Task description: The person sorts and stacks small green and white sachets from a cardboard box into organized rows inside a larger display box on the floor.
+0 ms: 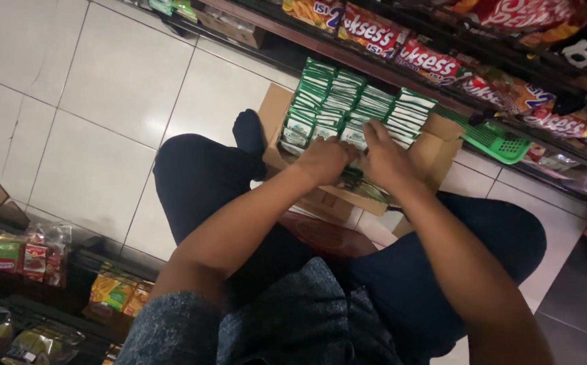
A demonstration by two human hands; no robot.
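The person sat low on the floor (97, 128), knees spread, with an open cardboard box (276, 111) between the legs and hard against the foot of a shelf (374, 64). To the left the pale tiles lay open and wide; to the right a green plastic basket (500, 142) sat just beside the box, and the shelf's lower edge closed off the far side. Another rack of packaged snacks (23, 257) stood near the left knee.

The box held rows of green-and-white sachets (347, 101), standing on edge and packed tight from flap to flap. The shelf above carried red and orange snack packets (429, 61) in a line.

Both hands reached into the near edge of the box. The left hand (324, 161) was curled narrow, its fingers pressed among the front sachets; whether it actually gripped any could not be told. The right hand (385, 159) lay flatter, fingers together on top of the sachets, touching them, and blurred. The two hands were almost touching.
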